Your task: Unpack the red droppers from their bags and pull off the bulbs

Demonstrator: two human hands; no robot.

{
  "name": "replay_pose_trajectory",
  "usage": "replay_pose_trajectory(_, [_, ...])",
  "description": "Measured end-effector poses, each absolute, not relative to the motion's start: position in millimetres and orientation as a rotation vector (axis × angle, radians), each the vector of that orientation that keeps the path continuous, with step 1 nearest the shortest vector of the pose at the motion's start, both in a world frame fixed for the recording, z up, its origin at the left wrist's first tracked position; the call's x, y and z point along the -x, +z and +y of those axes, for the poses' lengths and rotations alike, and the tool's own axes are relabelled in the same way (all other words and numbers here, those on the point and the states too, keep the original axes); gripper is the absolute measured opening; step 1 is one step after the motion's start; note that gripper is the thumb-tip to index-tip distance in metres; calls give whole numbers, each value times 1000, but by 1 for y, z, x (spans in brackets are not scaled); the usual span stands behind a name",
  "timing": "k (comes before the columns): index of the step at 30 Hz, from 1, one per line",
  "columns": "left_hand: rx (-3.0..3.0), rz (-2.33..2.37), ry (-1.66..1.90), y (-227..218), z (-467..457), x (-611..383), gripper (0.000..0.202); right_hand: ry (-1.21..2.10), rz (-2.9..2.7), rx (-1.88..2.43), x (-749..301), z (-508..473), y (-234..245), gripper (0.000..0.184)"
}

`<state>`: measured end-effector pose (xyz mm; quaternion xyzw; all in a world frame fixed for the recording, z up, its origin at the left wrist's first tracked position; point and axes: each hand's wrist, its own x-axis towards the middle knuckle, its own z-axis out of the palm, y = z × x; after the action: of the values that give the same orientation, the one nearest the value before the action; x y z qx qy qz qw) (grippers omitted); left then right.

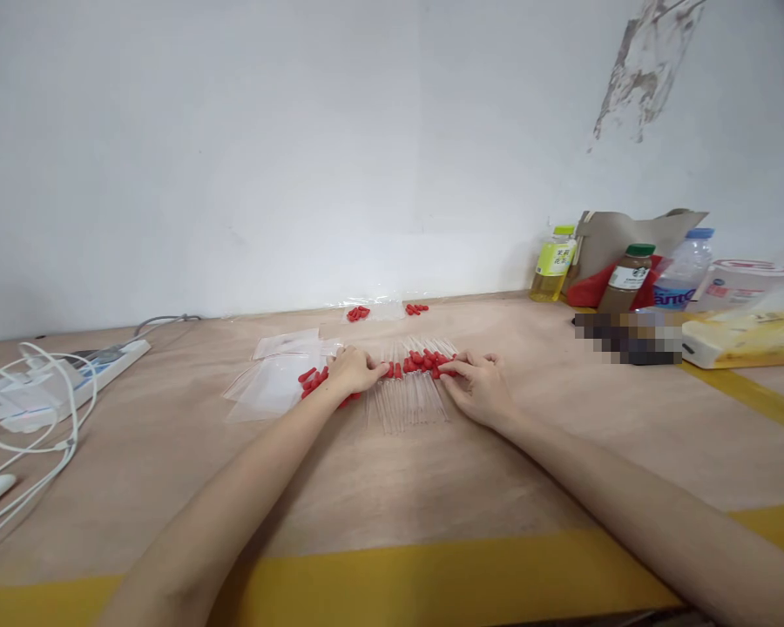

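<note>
A row of thin clear tubes (405,407) lies side by side on the table, with a heap of small red bulb-shaped caps (424,360) across their middle. My left hand (354,371) is at the left end of the row, its thumb and fingers closed on a red cap. From the right, my right hand (476,385) pinches a red cap at the edge of the heap. More red caps (314,378) lie beside and partly under my left hand. Clear plastic bags (274,374) are spread to the left of it.
Behind the tubes, a clear bag (387,308) and small groups of red caps (359,313) lie near the wall. At left are a power strip (114,369) and white cables (71,418). Bottles (552,266), a grey bag (627,228) and a tissue pack (745,340) stand at right.
</note>
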<state>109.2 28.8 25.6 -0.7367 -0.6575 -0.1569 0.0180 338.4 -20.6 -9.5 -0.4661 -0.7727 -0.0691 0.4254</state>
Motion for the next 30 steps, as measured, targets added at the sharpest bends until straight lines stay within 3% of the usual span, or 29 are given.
replay_pose_trajectory(7, [2223, -1989, -470, 33, 26, -108, 33, -146, -1924, 1157, -339, -20, -11, 17])
replay_pose_trajectory(12, [2235, -1665, -517, 34, -19, -92, 23, -186, -1936, 1061, -336, -27, -6, 37])
replay_pose_trajectory(16, [2322, -1147, -589, 12, -48, -79, 20, -377, -2129, 865, -328, -37, 0, 53])
replay_pose_trajectory(22, [2382, -923, -828, -7, -56, -78, 11, -534, -2298, 657, -313, -46, -3, 25])
replay_pose_trajectory(26, [2436, -924, -913, -3, -56, -81, 7, -518, -2262, 685, -306, -47, -5, 20])
replay_pose_trajectory(30, [2458, -915, -836, 3, -57, -83, 19, -439, -2238, 677, -304, -47, -7, 20])
